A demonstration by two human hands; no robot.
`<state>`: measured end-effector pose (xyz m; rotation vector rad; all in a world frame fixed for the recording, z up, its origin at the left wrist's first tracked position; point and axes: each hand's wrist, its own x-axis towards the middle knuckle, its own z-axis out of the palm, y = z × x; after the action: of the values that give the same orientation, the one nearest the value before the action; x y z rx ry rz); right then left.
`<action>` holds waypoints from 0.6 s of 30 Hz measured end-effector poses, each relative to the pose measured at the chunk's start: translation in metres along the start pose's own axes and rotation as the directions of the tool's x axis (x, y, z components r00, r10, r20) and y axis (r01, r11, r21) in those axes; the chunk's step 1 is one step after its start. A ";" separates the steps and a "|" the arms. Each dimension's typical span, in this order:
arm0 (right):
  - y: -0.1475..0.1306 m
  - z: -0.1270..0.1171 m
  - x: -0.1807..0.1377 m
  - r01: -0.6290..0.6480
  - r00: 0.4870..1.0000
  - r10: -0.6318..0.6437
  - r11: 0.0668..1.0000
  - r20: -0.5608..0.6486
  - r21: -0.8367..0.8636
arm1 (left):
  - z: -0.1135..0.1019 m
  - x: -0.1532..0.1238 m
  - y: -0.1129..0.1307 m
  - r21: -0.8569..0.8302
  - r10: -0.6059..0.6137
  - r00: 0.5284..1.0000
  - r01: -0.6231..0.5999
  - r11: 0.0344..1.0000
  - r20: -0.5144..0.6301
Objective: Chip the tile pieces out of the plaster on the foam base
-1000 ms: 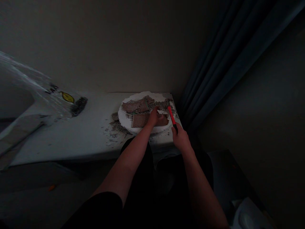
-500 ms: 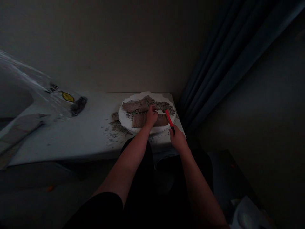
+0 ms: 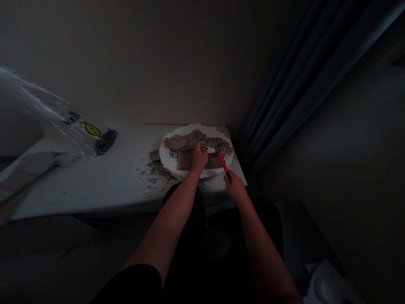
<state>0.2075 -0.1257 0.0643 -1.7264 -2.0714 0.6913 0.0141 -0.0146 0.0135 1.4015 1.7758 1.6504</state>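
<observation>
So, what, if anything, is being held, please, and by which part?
The right hand grips a red tool by its black end; for the left hand, I cannot tell.

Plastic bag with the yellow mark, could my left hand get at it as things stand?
Probably, with a stretch: the left hand seems to rest on the front brown slab, and nothing tall appears to stand between hand and plastic bag.

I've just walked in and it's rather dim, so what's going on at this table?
A person's right hand grips a red-and-black tool, too dark to identify, over a round white board. The left hand lies over a flat brown slab there. Gray-brown crumbs cover part of the board, and debris is scattered on the table.
</observation>
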 end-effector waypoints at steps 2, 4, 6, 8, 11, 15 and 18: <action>0.001 0.003 -0.001 -0.002 1.000 0.002 1.000 0.007 -0.004 | -0.007 -0.003 0.000 0.060 -0.026 1.000 0.026 0.998 0.004; 0.000 0.004 -0.003 0.004 1.000 -0.004 1.000 -0.005 0.008 | -0.016 -0.007 0.003 0.149 -0.030 0.998 0.021 0.989 0.062; -0.001 0.002 -0.004 0.011 1.000 -0.011 1.000 -0.016 0.017 | -0.026 -0.013 0.007 0.251 -0.008 0.990 -0.028 0.968 0.139; -0.002 0.000 -0.003 0.022 1.000 -0.021 1.000 -0.011 0.018 | -0.038 -0.019 0.011 0.367 0.018 0.976 -0.098 0.925 0.217; -0.002 -0.007 0.006 0.049 0.999 -0.049 0.999 0.009 0.008 | -0.059 -0.027 0.013 0.541 0.020 0.910 -0.263 0.799 0.413; -0.006 -0.021 0.041 0.092 0.996 -0.090 0.994 0.030 -0.061 | -0.084 -0.038 0.021 0.535 0.035 0.776 -0.466 0.704 0.630; -0.014 -0.033 0.079 0.113 0.993 -0.110 0.983 0.029 -0.147 | -0.084 -0.069 0.035 0.393 0.098 0.638 -0.580 0.713 0.763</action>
<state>0.1999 -0.0455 0.0963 -1.6696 -2.2663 0.5356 -0.0057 -0.1233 0.0425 2.4044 1.6313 0.4125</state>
